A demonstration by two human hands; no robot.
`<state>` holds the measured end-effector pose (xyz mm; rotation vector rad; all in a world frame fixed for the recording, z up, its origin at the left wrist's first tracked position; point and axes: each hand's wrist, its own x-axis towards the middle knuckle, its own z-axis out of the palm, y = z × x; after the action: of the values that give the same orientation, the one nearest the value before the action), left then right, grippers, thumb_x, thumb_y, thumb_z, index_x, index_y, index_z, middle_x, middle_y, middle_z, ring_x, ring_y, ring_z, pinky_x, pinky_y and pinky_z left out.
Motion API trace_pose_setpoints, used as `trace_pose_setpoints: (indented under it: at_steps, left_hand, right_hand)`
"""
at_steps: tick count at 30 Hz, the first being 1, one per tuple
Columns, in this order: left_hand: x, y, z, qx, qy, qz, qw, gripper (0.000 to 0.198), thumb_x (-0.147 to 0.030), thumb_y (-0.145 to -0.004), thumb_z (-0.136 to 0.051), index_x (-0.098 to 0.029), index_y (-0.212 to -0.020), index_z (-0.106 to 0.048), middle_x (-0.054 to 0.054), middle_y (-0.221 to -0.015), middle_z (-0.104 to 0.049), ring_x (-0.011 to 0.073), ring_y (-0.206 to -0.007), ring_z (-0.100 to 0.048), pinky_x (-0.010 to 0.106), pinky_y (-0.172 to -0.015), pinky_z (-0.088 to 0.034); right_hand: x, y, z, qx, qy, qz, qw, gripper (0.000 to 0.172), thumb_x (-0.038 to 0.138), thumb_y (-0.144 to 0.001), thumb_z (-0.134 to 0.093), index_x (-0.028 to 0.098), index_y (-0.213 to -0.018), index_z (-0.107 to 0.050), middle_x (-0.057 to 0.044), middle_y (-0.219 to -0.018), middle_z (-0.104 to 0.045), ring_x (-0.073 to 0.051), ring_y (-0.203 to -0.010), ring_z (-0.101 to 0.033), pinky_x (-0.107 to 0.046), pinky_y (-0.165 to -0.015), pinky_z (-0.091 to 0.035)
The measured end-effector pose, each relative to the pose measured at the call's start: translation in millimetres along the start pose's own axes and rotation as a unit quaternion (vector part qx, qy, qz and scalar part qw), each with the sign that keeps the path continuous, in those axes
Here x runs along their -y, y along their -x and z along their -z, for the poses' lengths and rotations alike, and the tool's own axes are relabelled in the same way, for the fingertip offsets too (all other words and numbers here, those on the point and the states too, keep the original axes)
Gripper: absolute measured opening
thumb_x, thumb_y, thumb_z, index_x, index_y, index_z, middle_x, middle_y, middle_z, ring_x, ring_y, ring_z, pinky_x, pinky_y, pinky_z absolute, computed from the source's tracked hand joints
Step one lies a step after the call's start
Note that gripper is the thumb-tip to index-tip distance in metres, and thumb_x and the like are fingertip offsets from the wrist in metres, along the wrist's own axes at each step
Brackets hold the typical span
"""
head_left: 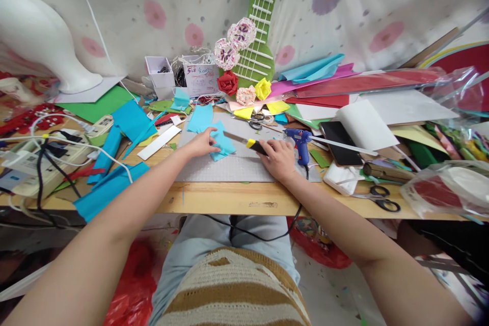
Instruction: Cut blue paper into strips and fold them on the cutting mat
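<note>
My left hand [200, 143] presses down on a folded piece of light blue paper [222, 143] that lies on a grey cutting mat [229, 168]. My right hand [279, 158] is closed round the black and yellow handle of a utility knife [244, 141]. Its long blade reaches left and rests on the blue paper beside my left fingers. A second light blue sheet [200, 117] lies just behind on the mat.
A blue glue gun [301, 143] stands right of my right hand, its cord running off the wooden table edge [229, 204]. A phone [341, 143], scissors [382, 198], paper flowers [228, 82], a power strip [34, 163] and heaps of coloured paper crowd the table.
</note>
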<state>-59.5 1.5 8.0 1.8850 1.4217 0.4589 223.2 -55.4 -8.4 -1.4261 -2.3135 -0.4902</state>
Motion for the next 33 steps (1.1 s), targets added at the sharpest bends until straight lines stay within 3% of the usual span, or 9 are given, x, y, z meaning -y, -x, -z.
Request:
trace_pose_setpoints:
  at_steps: [5,10,14,17,26,30,33]
  left_hand:
    - [-1,1,0.0,0.009,0.002,-0.010,1.000,0.080,-0.030,-0.062,-0.068,-0.015,-0.131,-0.031,-0.004,-0.073,-0.059,0.0145,-0.069,-0.057,0.025,-0.063,-0.041]
    - [-4,6,4.8,0.070,0.017,-0.053,0.996,0.075,-0.033,-0.057,-0.071,-0.018,-0.124,-0.039,-0.001,-0.081,-0.063,0.0151,-0.077,-0.059,0.027,-0.071,-0.044]
    - [-10,10,10.7,0.073,-0.018,-0.080,0.994,0.043,-0.038,-0.060,-0.068,-0.017,-0.096,-0.058,0.004,-0.090,-0.065,0.0167,-0.084,-0.058,0.029,-0.076,-0.044]
    - [-14,10,12.8,0.068,-0.043,-0.081,0.994,0.028,-0.040,-0.064,-0.062,-0.017,-0.080,-0.062,0.004,-0.085,-0.066,0.0166,-0.080,-0.058,0.029,-0.075,-0.044]
    - [-15,6,9.0,0.039,-0.006,-0.044,0.998,0.024,-0.040,-0.065,-0.058,-0.017,-0.070,-0.060,0.001,-0.071,-0.063,0.0144,-0.067,-0.056,0.027,-0.066,-0.044]
    - [-17,10,8.8,0.032,-0.062,-0.052,0.996,0.021,-0.037,-0.065,-0.057,-0.018,-0.072,-0.060,0.002,-0.074,-0.064,0.0154,-0.071,-0.057,0.027,-0.069,-0.044]
    - [-22,17,14.5,0.044,-0.135,-0.098,0.985,0.019,-0.031,-0.063,-0.058,-0.018,-0.077,-0.062,0.003,-0.084,-0.064,0.0174,-0.080,-0.057,0.028,-0.074,-0.043]
  right_hand:
    - [-4,-3,3,0.007,-0.019,-0.019,1.000,0.038,0.038,-0.087,-0.045,0.020,-0.120,-0.056,-0.011,-0.102,-0.060,-0.025,-0.089,-0.048,-0.037,-0.074,-0.028]
    - [-4,-4,3,0.004,-0.051,-0.062,0.997,0.040,0.039,-0.085,-0.048,0.018,-0.119,-0.055,-0.011,-0.098,-0.061,-0.025,-0.088,-0.050,-0.035,-0.073,-0.030]
    - [-5,-4,-2,-0.008,-0.089,-0.098,0.991,0.039,0.040,-0.084,-0.051,0.018,-0.115,-0.057,-0.011,-0.096,-0.061,-0.026,-0.088,-0.052,-0.034,-0.072,-0.033]
    - [-5,-2,-3,-0.008,-0.111,-0.113,0.987,0.038,0.040,-0.082,-0.053,0.019,-0.113,-0.058,-0.011,-0.095,-0.061,-0.026,-0.088,-0.053,-0.035,-0.072,-0.035]
    - [-9,-1,-4,-0.012,-0.167,-0.135,0.977,0.039,0.041,-0.081,-0.055,0.020,-0.114,-0.059,-0.010,-0.096,-0.062,-0.026,-0.089,-0.055,-0.037,-0.074,-0.040]
    - [-10,0,-4,-0.015,-0.174,-0.142,0.974,0.039,0.042,-0.081,-0.055,0.020,-0.113,-0.059,-0.010,-0.097,-0.063,-0.026,-0.088,-0.056,-0.036,-0.074,-0.041]
    - [-10,0,-5,-0.013,-0.173,-0.147,0.974,0.040,0.042,-0.081,-0.055,0.020,-0.113,-0.059,-0.010,-0.099,-0.063,-0.025,-0.089,-0.056,-0.036,-0.074,-0.041]
